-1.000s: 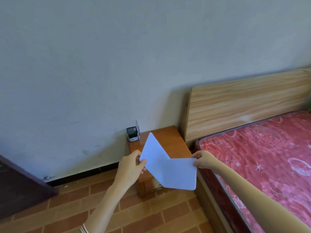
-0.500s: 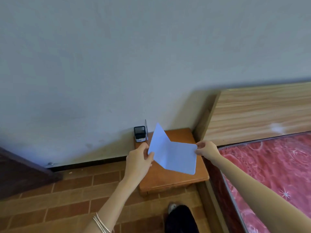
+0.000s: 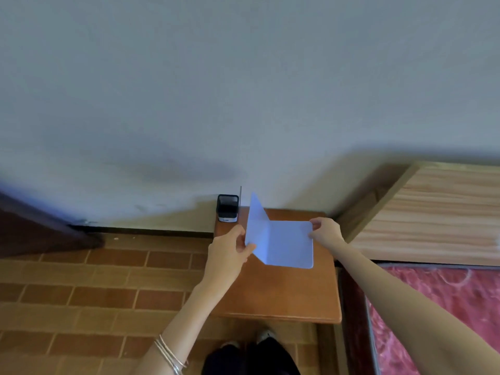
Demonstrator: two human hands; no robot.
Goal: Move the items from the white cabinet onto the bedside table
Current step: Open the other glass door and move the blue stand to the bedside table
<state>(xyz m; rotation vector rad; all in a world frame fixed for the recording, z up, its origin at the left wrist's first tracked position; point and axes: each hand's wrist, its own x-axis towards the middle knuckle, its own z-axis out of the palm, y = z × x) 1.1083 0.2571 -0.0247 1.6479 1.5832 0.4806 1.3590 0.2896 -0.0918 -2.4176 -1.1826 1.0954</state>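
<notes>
Sheet point(image 3: 286, 244) lower over bedside table point(image 3: 284, 293), brick floor point(image 3: 94, 293)

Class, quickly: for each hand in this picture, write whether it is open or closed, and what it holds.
Left hand: closed, pinching the left edge of the folded white sheet.
Right hand: closed, pinching the same sheet's upper right corner.

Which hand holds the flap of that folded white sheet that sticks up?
The left hand, the one with bangles at its wrist, pinches the raised flap of the folded sheet; the right hand pinches the flatter half's corner.
</notes>
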